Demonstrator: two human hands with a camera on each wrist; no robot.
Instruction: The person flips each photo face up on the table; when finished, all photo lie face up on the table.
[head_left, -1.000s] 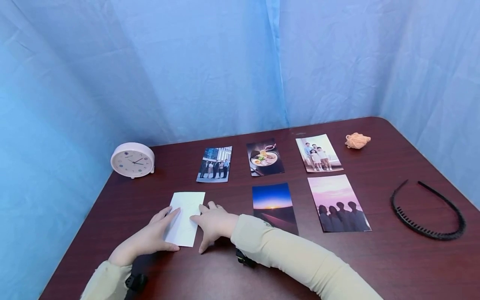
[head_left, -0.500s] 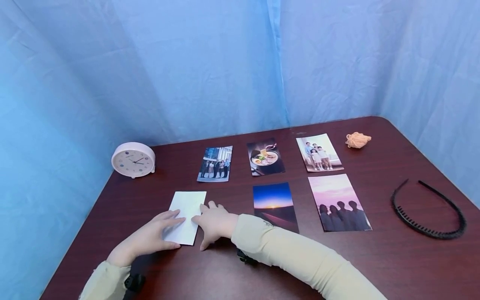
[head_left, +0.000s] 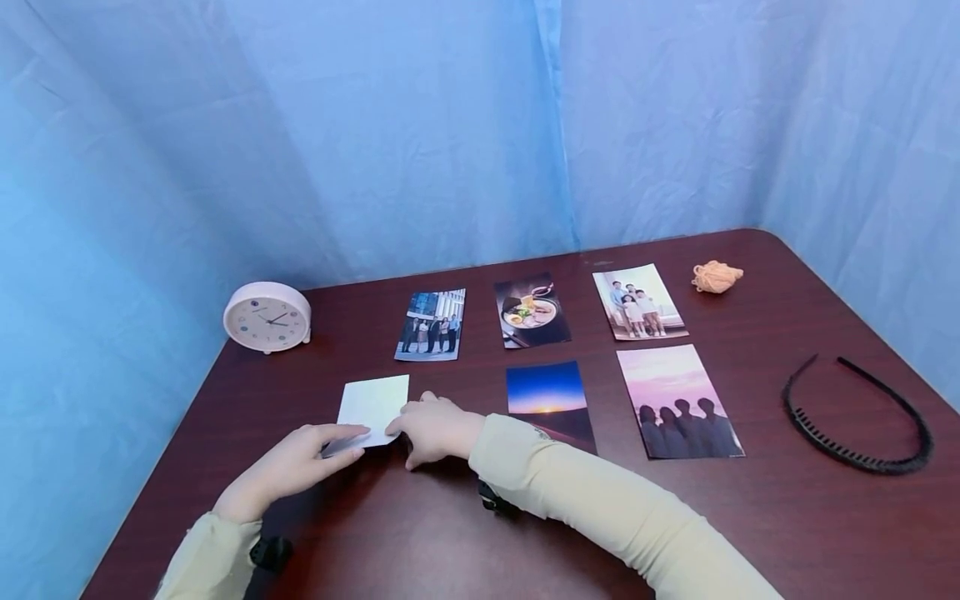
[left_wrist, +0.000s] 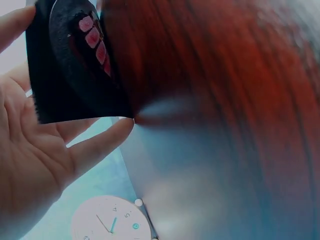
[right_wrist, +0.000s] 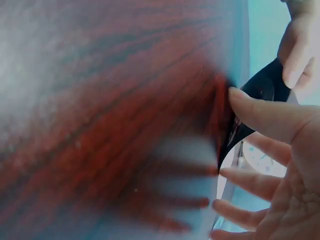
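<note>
A photo print [head_left: 372, 402] stands tilted over the table's left half, its white back toward the head camera and its near edge raised. Its dark picture side [left_wrist: 65, 95], with pink slices on a round dark plate, shows in the left wrist view. My left hand [head_left: 292, 462] holds the print at its left side, a fingertip at one corner. On the right side, my right hand [head_left: 438, 427] pinches the print's edge; in the right wrist view the thumb lies against the print [right_wrist: 265, 82] and other fingers spread toward the table.
Behind and to the right lie an office group photo [head_left: 430, 327], a ramen photo [head_left: 532, 312], a family photo [head_left: 640, 302], a sunset photo [head_left: 550, 400] and a silhouettes photo [head_left: 678, 404]. Around them are a clock [head_left: 267, 317], peach yarn [head_left: 716, 277] and a black headband [head_left: 892, 467].
The print lay flat between my hands; its near edge has come up and it now tilts away from me. Both hands have moved slightly forward with it.
</note>
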